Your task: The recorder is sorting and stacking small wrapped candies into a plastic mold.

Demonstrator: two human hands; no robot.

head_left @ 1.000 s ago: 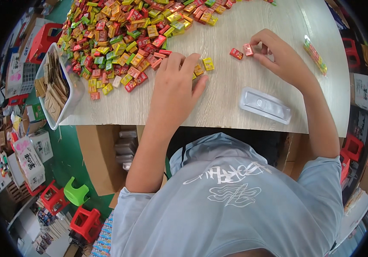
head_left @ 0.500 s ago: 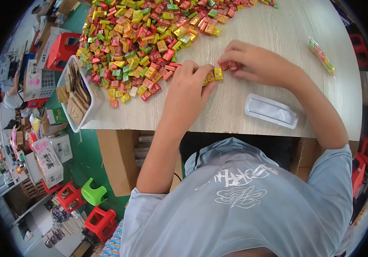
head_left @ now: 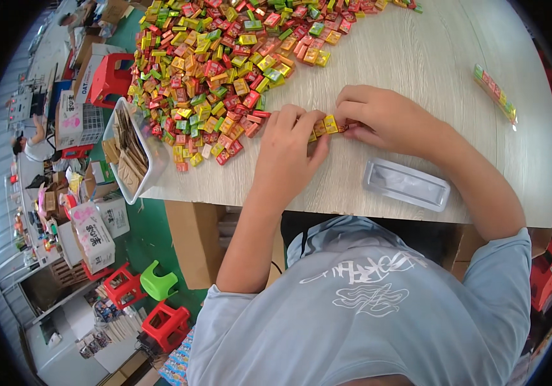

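On the table, a short row of yellow-wrapped candies (head_left: 330, 124) lies between my two hands. My left hand (head_left: 287, 153) is closed over the row's left part, its fingers curled round the candies and hiding some of them. At the row's right end, my right hand (head_left: 388, 122) pinches a small red-wrapped candy, mostly covered by the fingertips. Beyond my left hand spreads a large heap of wrapped candies (head_left: 215, 77) in red, yellow, orange and green. Nearer to me, below my right hand, sits a clear plastic tray (head_left: 406, 185), long and shallow.
A clear packet of candies in a row (head_left: 496, 94) lies at the table's right. At the left table edge stands a white bin (head_left: 150, 168) with brown paper pieces inside. Red stools (head_left: 166, 326) and a green stool (head_left: 159, 280) stand on the floor at left.
My right hand has come in against the row's right end with the red candy. My left hand stays on the row. The whole view has shifted slightly.
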